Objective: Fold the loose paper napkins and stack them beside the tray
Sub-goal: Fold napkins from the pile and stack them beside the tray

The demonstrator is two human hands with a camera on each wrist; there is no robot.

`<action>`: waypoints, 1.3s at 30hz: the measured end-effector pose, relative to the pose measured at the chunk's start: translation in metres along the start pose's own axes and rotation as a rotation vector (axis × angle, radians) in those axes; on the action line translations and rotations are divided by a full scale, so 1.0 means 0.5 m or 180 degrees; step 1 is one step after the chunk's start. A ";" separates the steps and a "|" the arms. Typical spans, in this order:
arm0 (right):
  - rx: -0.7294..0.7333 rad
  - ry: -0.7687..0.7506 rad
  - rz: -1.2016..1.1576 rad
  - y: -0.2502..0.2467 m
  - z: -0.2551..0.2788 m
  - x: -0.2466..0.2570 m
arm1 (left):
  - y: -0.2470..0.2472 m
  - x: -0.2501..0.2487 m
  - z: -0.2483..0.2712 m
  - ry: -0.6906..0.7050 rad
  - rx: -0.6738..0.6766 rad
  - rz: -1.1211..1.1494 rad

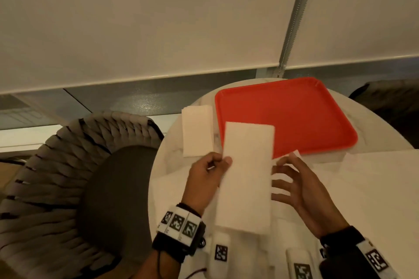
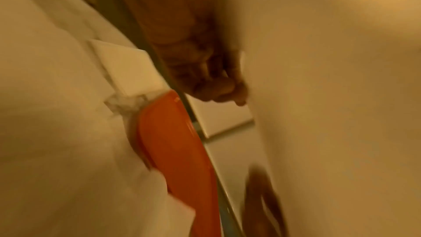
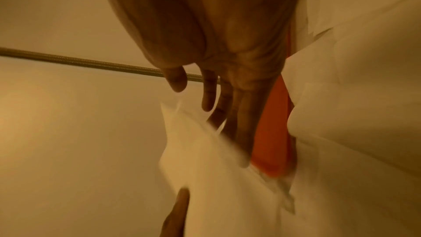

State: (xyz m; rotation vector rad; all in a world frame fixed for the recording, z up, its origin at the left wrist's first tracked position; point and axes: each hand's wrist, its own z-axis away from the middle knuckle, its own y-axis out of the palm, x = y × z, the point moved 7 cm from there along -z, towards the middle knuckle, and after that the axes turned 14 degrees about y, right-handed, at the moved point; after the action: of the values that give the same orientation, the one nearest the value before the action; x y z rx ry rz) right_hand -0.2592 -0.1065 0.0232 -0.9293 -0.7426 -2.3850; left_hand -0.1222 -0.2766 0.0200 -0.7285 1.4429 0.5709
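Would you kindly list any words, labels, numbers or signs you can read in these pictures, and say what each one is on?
There is no readable text.
The wrist bands carry black-and-white square marker patterns, not letters or numbers.
The tray, the held napkin and the folded napkin beside the tray show no print.
Both wrist views are too blurred to show any text.

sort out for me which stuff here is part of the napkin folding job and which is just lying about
Part of the job:
folded napkin, pinched in the left hand
right hand, fingers spread beside it
napkin stack left of the tray
red tray

Just there:
woven chair
white table
roller blind
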 end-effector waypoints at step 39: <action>-0.1470 -0.1080 0.4521 -0.114 -0.190 -0.008 | -0.113 0.037 0.117 0.0015 -0.0145 -0.1613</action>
State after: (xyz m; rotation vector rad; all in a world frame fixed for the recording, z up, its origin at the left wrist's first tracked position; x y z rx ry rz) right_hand -0.3342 -0.1231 -0.0565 -1.3843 0.3872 -1.1046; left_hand -0.0401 -0.2721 0.0064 -1.0872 1.1888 0.2085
